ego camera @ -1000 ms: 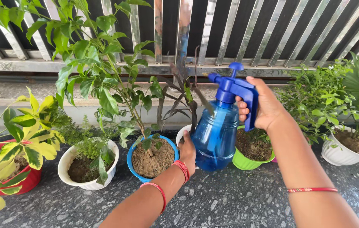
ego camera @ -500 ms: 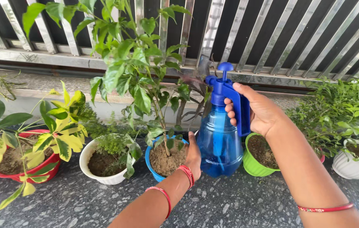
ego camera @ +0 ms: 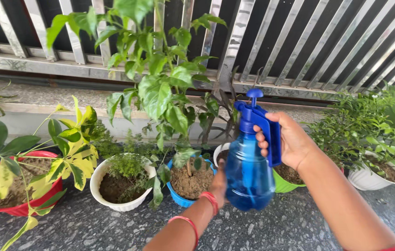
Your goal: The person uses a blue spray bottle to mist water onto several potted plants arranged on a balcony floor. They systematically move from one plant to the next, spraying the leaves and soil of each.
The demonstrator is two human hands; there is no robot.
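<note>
Counting along the floor (ego camera: 272, 232), five pots were seen in a row, with a sixth white rim (ego camera: 219, 149) partly hidden behind the sprayer (ego camera: 252, 169). One blue sprayer was held up in front of the pots by the right hand (ego camera: 290, 142), whose fingers (ego camera: 263, 139) were clenched around its dark blue trigger handle. The left hand (ego camera: 219, 183) was largely hidden behind the bottle near its base; whether its fingers were closed could not be told. Two red bangles (ego camera: 209, 200) were worn on the left wrist.

The red pot (ego camera: 25, 207) was filled with soil and a yellow-green variegated plant. A small feathery plant was held by the white pot (ego camera: 113, 202). The blue pot (ego camera: 179, 199) was filled with bare soil and a tall leafy stem, whose leaves hung across the view. The green pot (ego camera: 283, 186) was half covered by the right forearm. Soil and a bushy plant were held by the far white pot (ego camera: 369, 181). Behind them, a metal railing (ego camera: 299, 51) was set above a low ledge (ego camera: 30, 100).
</note>
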